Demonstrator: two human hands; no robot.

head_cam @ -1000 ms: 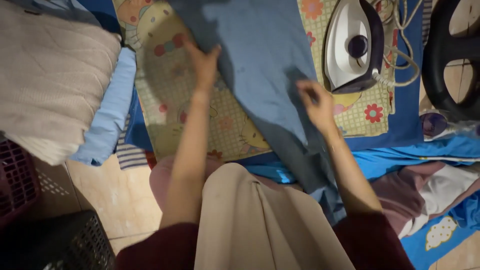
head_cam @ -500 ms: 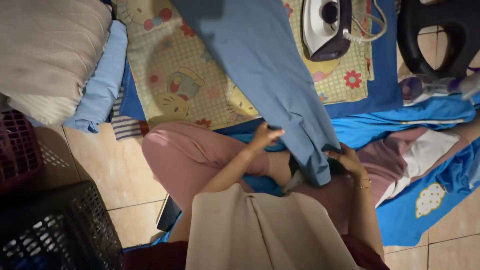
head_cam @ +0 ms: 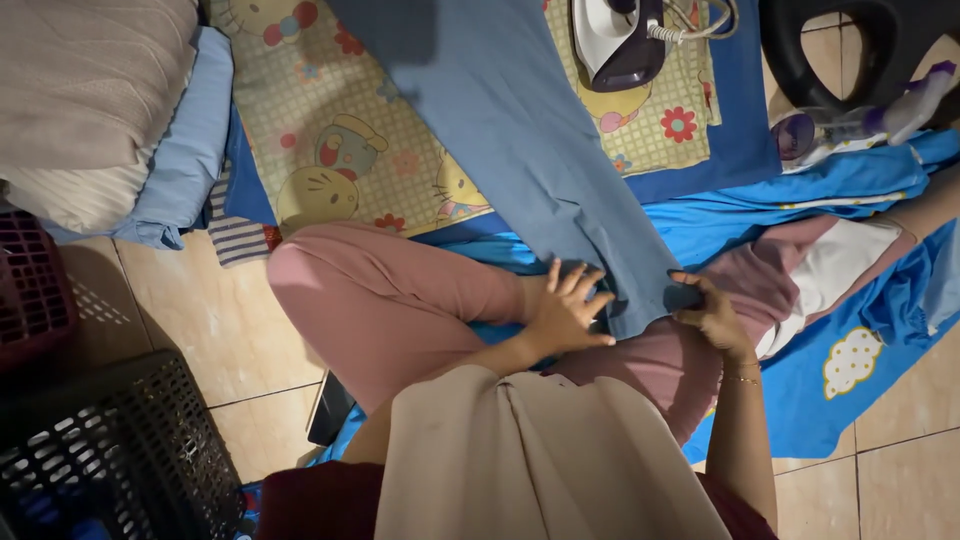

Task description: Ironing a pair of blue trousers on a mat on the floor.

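A long grey-blue garment [head_cam: 520, 140] lies diagonally across a yellow cartoon-print cloth [head_cam: 340, 150], its near end reaching my lap. My left hand [head_cam: 568, 312] rests on that near end with fingers spread flat. My right hand [head_cam: 708, 312] grips the garment's lower right corner. I sit cross-legged in pink trousers [head_cam: 390, 300]. A white and dark purple iron [head_cam: 618, 40] stands on the cloth beyond the garment, its cord coiled beside it.
Folded beige and light blue laundry [head_cam: 95, 100] is stacked at the left. A dark red basket [head_cam: 30, 290] and a black basket [head_cam: 110, 450] stand lower left. Bright blue cloud-print fabric [head_cam: 850, 360] spreads at the right, with a spray bottle [head_cam: 880, 115] and a black round object [head_cam: 860, 45] behind.
Both hands drew back from the middle of the garment to its near end at my lap. The left hand now lies flat and the right has hold of the corner.
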